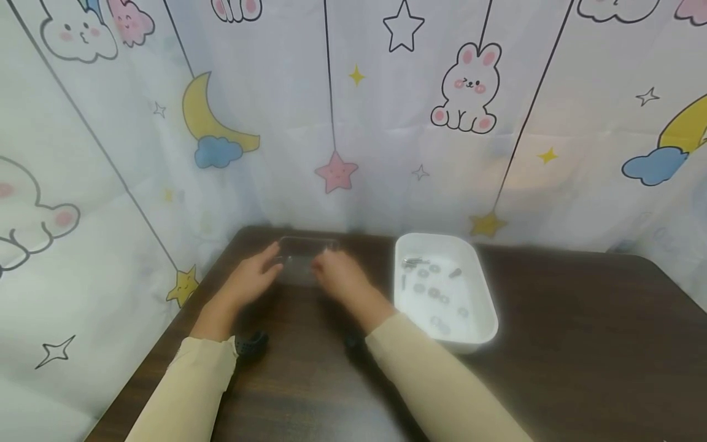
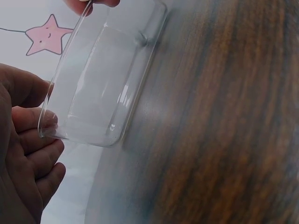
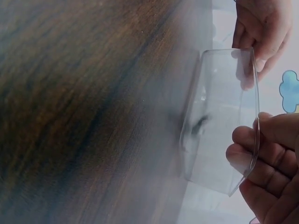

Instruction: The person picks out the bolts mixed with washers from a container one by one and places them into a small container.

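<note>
A clear plastic box [image 1: 298, 267], open-topped and rectangular, is at the table's far left part, between both hands. At one end the left hand [image 1: 250, 279] pinches the rim, thumb and index finger at the corner in the left wrist view, its other fingers loosely bent below. My right hand [image 1: 343, 279] grips the opposite end; the right wrist view has its thumb outside the rim and curled fingers [image 3: 243, 156] across the wall. The box's base is close to the tabletop. A small dark blurred spot [image 3: 201, 125] shows through the box, its kind unclear.
A white plastic tub [image 1: 486, 301] stands right of the right forearm. Several small washers [image 1: 434, 293] and slim metal pieces [image 1: 417, 262] lie in it. The dark wooden table [image 1: 574, 344] ends at a printed curtain [image 1: 386, 202] behind.
</note>
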Motion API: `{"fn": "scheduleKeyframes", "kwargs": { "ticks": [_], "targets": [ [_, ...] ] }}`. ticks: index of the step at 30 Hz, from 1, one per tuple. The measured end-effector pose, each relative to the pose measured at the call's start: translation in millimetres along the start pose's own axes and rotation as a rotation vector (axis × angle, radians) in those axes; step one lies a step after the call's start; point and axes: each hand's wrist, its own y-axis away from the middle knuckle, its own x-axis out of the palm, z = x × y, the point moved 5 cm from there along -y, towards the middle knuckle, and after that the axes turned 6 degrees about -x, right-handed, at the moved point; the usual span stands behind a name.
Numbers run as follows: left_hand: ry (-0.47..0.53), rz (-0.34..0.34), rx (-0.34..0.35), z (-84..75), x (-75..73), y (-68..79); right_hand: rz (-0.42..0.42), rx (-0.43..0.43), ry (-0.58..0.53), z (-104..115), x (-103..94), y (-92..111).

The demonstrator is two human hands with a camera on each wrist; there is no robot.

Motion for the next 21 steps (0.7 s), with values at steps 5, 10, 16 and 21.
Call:
{"fn": "scheduleKeyframes", "kwargs": {
  "ticks": [5,10,16,21],
  "targets": [
    [0.003,0.001,-0.008,0.7,-0.7,-0.4,0.003,-0.010,0.015,1.0,-0.8,-0.2],
    [-0.003,0.016,-0.021,0.1,0.0,-2.1,0.005,-0.013,0.018,-0.5,-0.6,-0.7],
    [-0.038,0.026,-0.021,-2.8,-0.5,-3.0,0.006,-0.031,0.003,-2.0,-1.0,-0.9],
    [-0.070,0.016,-0.023,-7.8,-4.7,-2.1,-0.001,-0.052,-0.015,-0.2,-5.1,-0.6]
  ]
}}
